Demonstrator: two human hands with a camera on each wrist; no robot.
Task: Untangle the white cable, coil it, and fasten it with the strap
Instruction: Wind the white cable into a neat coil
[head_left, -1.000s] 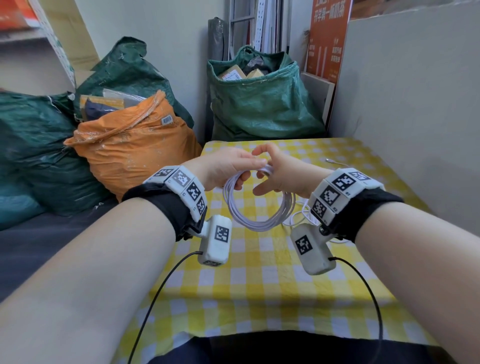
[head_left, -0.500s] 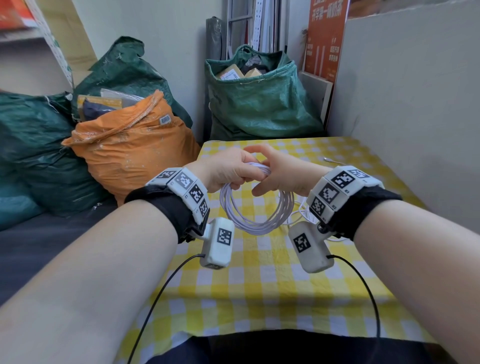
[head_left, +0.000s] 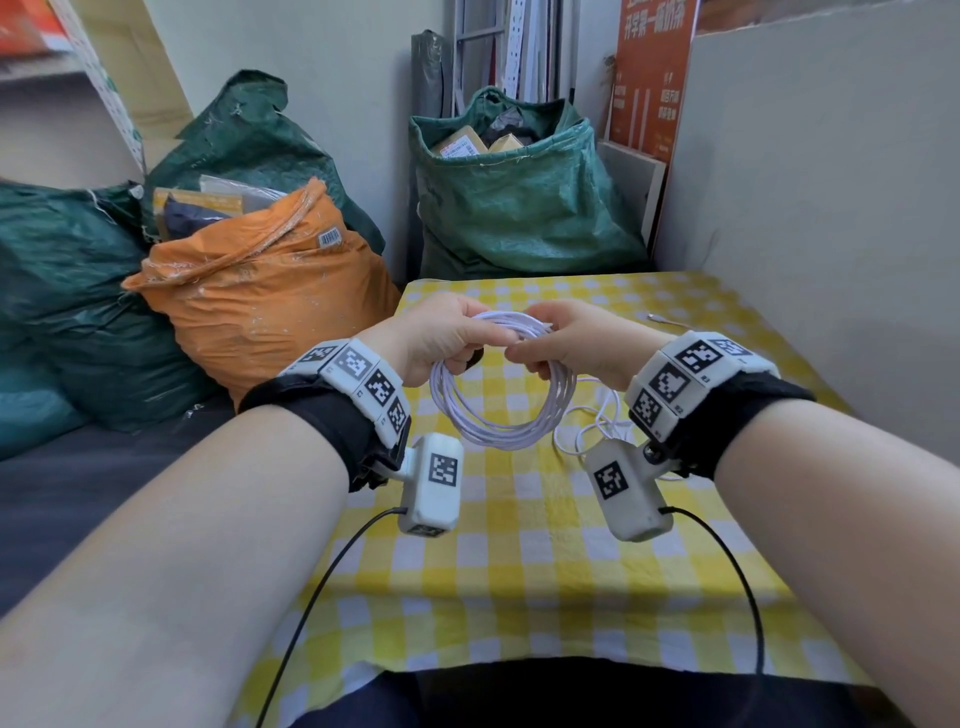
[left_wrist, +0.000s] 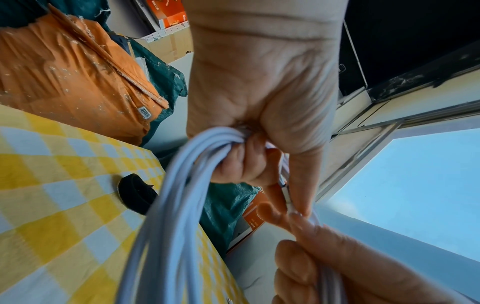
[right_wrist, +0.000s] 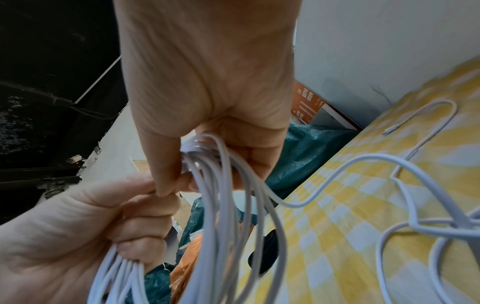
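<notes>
Both hands raised over table: left hand (head_left: 441, 338) and right hand (head_left: 576, 338) grip white cable (head_left: 501, 415) coil.

Head camera: mounted high, faces forward and down over both forearms toward the bench (head_left: 519, 545). Left wrist camera: close range, looks along the palm toward the fingers, tilted upward. Right wrist camera: the same arrangement, mirrored. All three views share the white cable (head_left: 498, 431) coil and the checked cloth.

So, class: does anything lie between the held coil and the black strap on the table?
Nothing visible does. The strap lies bare on the checked cloth, just behind the coil that both hands hold above it.
</notes>
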